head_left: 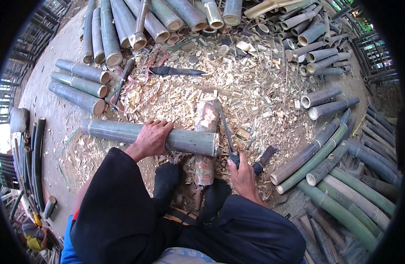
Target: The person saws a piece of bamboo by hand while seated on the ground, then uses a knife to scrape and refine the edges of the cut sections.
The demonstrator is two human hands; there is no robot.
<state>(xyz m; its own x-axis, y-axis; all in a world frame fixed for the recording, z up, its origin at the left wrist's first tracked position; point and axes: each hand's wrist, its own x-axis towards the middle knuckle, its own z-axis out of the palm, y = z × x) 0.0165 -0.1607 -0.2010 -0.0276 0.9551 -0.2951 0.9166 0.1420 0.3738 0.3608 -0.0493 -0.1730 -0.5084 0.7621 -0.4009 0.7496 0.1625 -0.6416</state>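
My left hand (155, 138) is wrapped over a thick grey-green bamboo section (191, 141), pressing it near its middle. The section lies crosswise, its right end resting on a short wooden log (206, 169) with patchy bark and a pale chopped spot. My right hand (244, 176) is closed around the dark wrapped handle of a machete (226, 127). Its narrow blade points away from me, just right of the bamboo's cut end and apart from it. Beside my right hand, a second dark blade (268, 154) lies on the ground, its handle partly hidden behind my fingers.
Wood chips (255, 99) cover the ground. Farther off lie a black knife (176, 71) and a dark rod-like tool (123, 83). Cut bamboo sections (81, 83) lie left, at the back and right; long green poles (338, 211) fill the lower right. Another person (33, 233) is at lower left.
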